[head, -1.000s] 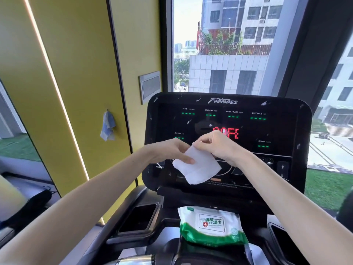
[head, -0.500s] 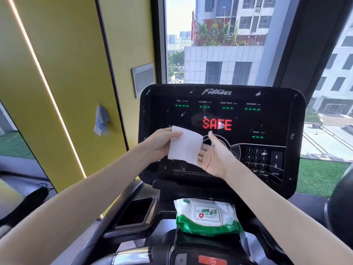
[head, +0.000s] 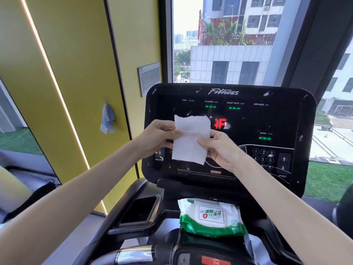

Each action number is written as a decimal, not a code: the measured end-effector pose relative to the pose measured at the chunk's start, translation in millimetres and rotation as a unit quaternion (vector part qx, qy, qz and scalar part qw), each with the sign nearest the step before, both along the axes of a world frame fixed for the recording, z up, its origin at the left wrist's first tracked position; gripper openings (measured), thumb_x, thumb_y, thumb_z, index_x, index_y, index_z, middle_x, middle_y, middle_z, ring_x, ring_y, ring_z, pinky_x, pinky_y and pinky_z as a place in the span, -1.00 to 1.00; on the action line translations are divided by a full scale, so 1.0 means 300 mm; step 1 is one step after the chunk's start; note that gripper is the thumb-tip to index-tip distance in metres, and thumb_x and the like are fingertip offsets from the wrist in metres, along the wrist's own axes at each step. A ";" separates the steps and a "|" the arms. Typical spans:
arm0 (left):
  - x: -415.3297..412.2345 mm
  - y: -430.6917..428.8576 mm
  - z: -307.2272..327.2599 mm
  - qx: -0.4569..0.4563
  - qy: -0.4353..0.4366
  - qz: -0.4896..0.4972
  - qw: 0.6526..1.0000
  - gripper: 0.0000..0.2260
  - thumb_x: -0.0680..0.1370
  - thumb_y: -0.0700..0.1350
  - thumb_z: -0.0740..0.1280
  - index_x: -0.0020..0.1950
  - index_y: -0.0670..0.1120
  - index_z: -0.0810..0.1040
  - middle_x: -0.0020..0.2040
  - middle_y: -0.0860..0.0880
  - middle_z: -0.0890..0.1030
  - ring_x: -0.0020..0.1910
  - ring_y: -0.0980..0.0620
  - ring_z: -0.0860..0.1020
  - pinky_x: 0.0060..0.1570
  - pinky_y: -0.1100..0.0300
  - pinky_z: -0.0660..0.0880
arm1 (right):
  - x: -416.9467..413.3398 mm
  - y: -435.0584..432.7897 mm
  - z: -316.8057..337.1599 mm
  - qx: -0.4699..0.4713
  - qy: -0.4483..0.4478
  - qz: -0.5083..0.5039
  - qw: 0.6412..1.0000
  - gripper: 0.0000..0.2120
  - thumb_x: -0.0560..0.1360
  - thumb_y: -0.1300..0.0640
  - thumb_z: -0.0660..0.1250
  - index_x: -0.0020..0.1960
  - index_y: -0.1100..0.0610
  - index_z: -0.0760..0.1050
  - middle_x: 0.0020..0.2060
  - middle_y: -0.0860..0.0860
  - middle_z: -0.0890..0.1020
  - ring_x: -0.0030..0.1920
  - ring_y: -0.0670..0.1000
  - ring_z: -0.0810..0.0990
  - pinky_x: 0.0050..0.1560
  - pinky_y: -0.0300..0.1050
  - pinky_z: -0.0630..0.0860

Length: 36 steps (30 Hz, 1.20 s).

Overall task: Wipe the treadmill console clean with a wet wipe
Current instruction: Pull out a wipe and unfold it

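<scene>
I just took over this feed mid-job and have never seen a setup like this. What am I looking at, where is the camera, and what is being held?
There is no robot: the camera sits on a person's head, looking forward and down. The black panel is the treadmill console, flecked with white smudges. The left hand and the right hand together hold a white wet wipe spread in front of the console; whether it touches the console cannot be told. Below, the green-and-white wipes pack rests on the ledge.
</scene>
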<state>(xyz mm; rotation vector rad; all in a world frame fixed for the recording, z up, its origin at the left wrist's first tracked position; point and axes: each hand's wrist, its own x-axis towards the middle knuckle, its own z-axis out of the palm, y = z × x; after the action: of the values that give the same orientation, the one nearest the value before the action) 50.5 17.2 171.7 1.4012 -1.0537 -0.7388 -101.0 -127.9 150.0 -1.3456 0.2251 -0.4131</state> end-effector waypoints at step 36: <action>-0.248 -0.064 -0.081 0.043 0.175 0.124 0.976 -0.75 0.57 -0.09 0.28 0.22 -0.11 0.52 -0.05 -0.06 0.61 -0.19 0.05 0.58 -0.36 0.26 0.52 | -0.090 -0.066 -0.032 -0.234 0.055 0.038 0.970 -0.96 0.40 0.19 0.45 -0.21 0.09 0.61 -0.29 -0.04 0.64 -0.20 -0.08 0.56 -0.07 -0.20 0.42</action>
<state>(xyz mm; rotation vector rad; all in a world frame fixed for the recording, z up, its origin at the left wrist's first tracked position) -23.8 -2.1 147.3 1.3822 -0.5679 -0.8162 -128.1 -147.7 140.3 -1.8387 0.1719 -0.3383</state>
